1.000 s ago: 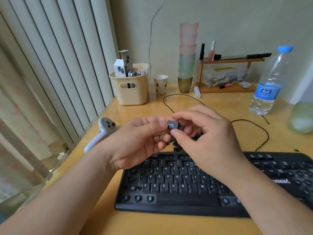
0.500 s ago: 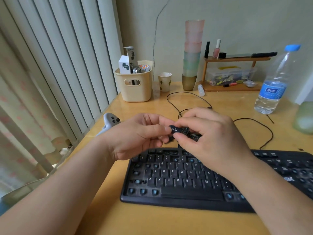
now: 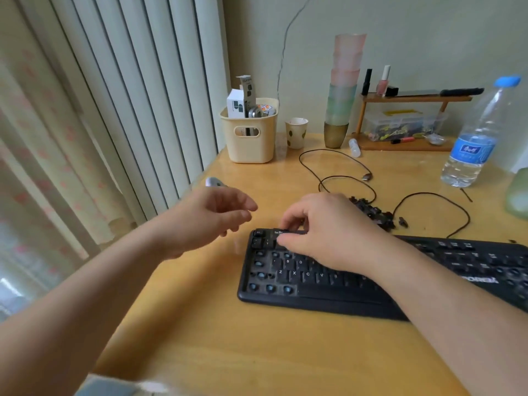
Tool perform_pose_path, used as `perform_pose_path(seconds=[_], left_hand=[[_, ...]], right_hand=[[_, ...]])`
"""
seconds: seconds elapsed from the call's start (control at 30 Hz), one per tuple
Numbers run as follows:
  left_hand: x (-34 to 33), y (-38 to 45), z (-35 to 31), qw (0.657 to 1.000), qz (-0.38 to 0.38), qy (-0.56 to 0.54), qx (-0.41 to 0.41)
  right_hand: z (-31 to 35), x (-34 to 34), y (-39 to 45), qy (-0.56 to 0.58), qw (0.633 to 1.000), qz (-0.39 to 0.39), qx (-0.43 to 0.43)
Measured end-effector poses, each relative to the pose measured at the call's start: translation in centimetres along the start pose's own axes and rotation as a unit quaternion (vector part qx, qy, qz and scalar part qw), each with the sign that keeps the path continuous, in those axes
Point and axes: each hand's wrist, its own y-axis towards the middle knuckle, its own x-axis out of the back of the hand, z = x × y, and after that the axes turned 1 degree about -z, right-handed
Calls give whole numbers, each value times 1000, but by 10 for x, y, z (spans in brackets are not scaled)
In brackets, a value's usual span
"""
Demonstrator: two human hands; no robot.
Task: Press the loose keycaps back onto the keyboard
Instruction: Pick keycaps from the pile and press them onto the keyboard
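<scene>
A black keyboard lies on the wooden desk, with several bare blue stems showing in its left columns and bottom row. My right hand is over the keyboard's top-left corner, thumb and curled fingers pinching a dark keycap down at the top row. My left hand hovers just left of the keyboard, fingers relaxed and holding nothing. A pile of loose dark keycaps lies on the desk behind the keyboard, partly hidden by my right hand.
A black cable loops behind the pile. At the back stand a beige basket, a paper cup, stacked tumblers, a small wooden shelf and a water bottle. A white controller lies beside the blinds.
Both hands held the keycap in the air together. My right hand has carried it down to the keyboard's top-left, and my left hand has let go and drawn away to the left.
</scene>
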Motion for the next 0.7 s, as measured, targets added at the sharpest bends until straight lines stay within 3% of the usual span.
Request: perform_pose_path(seconds=[0.27, 0.7], left_hand=[[-26, -21, 36, 991, -131, 10, 15], [-29, -21, 39, 997, -58, 53, -26]], right_hand=[[21, -26, 11, 0, 997, 62, -38], [34, -35, 10, -48, 997, 36, -39]])
